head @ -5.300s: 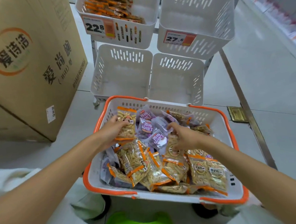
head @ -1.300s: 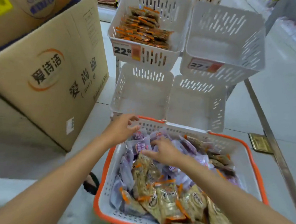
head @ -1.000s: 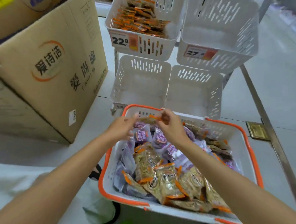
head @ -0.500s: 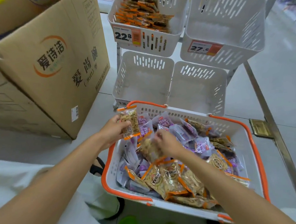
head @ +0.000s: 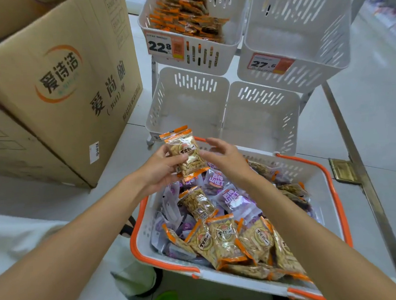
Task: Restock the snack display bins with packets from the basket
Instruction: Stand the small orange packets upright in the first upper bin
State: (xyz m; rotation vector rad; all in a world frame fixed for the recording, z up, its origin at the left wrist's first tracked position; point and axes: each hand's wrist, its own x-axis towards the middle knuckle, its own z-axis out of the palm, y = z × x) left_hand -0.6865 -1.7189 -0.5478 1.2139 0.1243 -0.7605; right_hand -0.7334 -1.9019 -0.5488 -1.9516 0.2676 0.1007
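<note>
We are gripping orange-trimmed nut packets [head: 184, 152] in our left hand [head: 159, 170], fingers clamped on them, above the basket's [head: 143, 233] far left corner; our right hand [head: 225, 158] is hovering just beside them, fingers apart.

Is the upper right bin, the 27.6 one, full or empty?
Empty. The white slotted plastic bin tagged 27.6 shows only its bare floor inside.

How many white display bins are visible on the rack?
4. The upper left bin holds orange packets; the upper right bin, lower left bin and lower right bin show nothing inside. More may sit above the frame.
</note>
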